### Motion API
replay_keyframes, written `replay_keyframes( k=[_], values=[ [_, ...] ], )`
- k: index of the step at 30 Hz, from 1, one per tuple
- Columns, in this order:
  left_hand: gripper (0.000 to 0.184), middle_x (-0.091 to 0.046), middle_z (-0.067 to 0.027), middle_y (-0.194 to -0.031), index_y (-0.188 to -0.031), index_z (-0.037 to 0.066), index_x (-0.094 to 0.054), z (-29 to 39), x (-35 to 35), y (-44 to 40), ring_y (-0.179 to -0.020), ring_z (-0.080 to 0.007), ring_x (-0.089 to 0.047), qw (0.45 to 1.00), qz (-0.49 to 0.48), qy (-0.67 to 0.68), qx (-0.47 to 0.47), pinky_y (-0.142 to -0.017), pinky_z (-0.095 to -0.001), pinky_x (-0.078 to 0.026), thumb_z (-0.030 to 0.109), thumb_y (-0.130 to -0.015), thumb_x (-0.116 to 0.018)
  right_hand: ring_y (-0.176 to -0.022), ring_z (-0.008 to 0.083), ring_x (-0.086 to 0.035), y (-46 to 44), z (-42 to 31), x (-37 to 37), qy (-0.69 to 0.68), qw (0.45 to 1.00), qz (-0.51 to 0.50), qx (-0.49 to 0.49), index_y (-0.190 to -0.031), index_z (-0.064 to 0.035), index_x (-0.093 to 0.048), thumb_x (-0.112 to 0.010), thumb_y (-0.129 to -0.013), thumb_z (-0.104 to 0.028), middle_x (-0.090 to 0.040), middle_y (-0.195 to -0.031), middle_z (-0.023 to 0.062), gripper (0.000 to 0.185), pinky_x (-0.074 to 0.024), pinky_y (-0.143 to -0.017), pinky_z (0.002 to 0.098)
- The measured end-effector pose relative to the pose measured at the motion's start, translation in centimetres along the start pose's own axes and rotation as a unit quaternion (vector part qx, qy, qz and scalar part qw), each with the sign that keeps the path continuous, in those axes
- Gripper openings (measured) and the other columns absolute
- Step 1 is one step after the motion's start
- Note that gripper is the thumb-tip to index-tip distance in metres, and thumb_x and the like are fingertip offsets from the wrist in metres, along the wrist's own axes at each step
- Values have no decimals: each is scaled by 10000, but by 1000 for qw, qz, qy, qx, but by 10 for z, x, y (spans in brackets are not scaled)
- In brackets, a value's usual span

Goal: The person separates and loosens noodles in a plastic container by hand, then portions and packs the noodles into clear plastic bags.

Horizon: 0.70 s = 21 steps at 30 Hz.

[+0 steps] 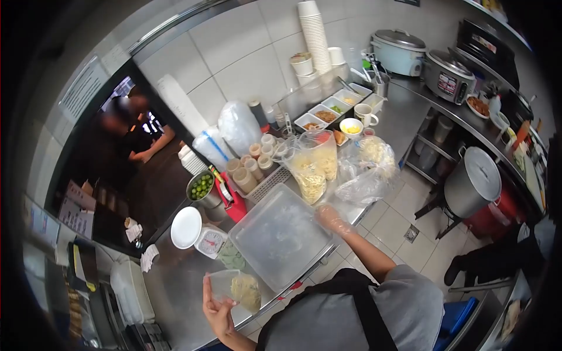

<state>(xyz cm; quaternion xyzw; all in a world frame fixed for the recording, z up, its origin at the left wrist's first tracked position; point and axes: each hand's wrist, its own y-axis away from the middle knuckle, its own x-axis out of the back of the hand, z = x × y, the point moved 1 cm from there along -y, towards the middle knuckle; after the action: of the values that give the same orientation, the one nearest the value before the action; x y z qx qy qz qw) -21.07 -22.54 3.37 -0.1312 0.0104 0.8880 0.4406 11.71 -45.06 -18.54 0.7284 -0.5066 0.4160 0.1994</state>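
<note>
My left hand point(218, 310) is at the front of the steel table, its fingers closed on a small clear plastic bag of pale noodles point(246, 292). One finger of that hand points up along the bag's side. My right hand point(332, 219), in a clear plastic glove, is at the right corner of a large translucent plastic bin point(281, 234). Its fingers are too blurred to show whether they grip the rim. A whitish residue covers the bin's floor. Just beyond the right hand stand large clear bags of noodles point(308, 184). A kitchen scale point(211, 241) sits left of the bin.
A white round lid point(186, 227), a pot of green limes point(202, 186) and stacked plastic cups point(246, 178) line the table's left side. Topping trays point(325, 114) stand at the back. To the right are rice cookers point(399, 52) and a large pot point(473, 181). Another person point(137, 126) is beyond the opening.
</note>
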Motion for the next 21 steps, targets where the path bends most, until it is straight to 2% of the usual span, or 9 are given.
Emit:
replay_keyframes(
  k=[3, 8, 11, 12, 13, 15, 16, 18, 21],
  values=[
    [816, -287, -126, -1458, -1387, -55, -275, 7, -8, 2, -892, -143, -595, 999, -19, -7, 30, -594, -210, -504, -146, -624, -552, -816, 376, -600, 7, 3, -30, 18, 997, 23, 74, -807, 17, -635, -583, -797, -190, -626, -843, 207, 214, -476, -736, 444],
    [837, -297, -124, -1453, -1388, -58, -270, 10, -20, -14, -812, -128, -599, 997, -62, -24, 30, -597, -203, -504, -150, -593, -517, -799, 366, -616, 9, -48, -65, 7, 996, -12, 92, -808, -4, -652, -532, -789, -103, -633, -846, 193, 157, -488, -724, 443],
    [833, -314, -127, -1441, -1386, -56, -278, 11, -34, -28, -837, -128, -598, 988, -142, -22, 65, -606, -214, -509, -140, -598, -533, -840, 358, -616, 11, -69, -12, -72, 985, -68, 141, -789, -14, -654, -550, -825, -212, -643, -892, 182, 227, -484, -757, 445],
    [830, -320, -129, -1437, -1385, -56, -282, 11, -46, -36, -847, -128, -597, 982, -171, -14, 81, -608, -219, -511, -136, -601, -540, -855, 350, -616, 2, -64, 5, -108, 986, -115, 58, -822, -17, -653, -577, -811, -217, -645, -905, 177, 214, -480, -771, 441],
    [828, -326, -131, -1433, -1384, -56, -286, 8, -57, -43, -836, -124, -597, 980, -183, -23, 80, -610, -222, -512, -133, -603, -550, -870, 341, -616, -5, -53, 24, -140, 977, -161, -26, -856, -21, -652, -604, -796, -222, -647, -918, 173, 215, -476, -786, 436],
    [823, -338, -136, -1424, -1380, -56, -294, -5, -81, -58, -812, -116, -597, 975, -205, -41, 80, -612, -229, -513, -125, -607, -568, -905, 335, -616, 0, -9, 36, -126, 989, -74, -14, -982, -34, -632, -616, -794, -236, -644, -968, 173, 276, -469, -821, 433],
    [826, -296, -132, -1449, -1388, -51, -278, -10, -92, -67, -852, -138, -606, 964, -245, -42, 91, -649, -246, -520, -144, -618, -562, -925, 337, -615, 4, 28, 31, -81, 991, 59, 83, -1074, -43, -612, -600, -805, -244, -640, -1005, 178, 336, -465, -840, 434],
    [822, -252, -127, -1475, -1396, -46, -262, -16, -116, -86, -850, -152, -618, 943, -313, -46, 101, -679, -267, -528, -166, -638, -556, -955, 357, -603, -11, 84, 50, -18, 999, 25, 25, -1211, -89, -543, -575, -811, -214, -619, -1051, 201, 420, -467, -857, 428],
    [804, -247, -126, -1475, -1395, -44, -262, -30, -150, -108, -831, -148, -618, 928, -359, -18, 101, -675, -275, -533, -171, -659, -558, -937, 355, -611, -30, 119, 96, 73, 996, 14, -45, -1156, -86, -578, -569, -797, -176, -631, -1017, 199, 371, -472, -834, 434]
  ],
)
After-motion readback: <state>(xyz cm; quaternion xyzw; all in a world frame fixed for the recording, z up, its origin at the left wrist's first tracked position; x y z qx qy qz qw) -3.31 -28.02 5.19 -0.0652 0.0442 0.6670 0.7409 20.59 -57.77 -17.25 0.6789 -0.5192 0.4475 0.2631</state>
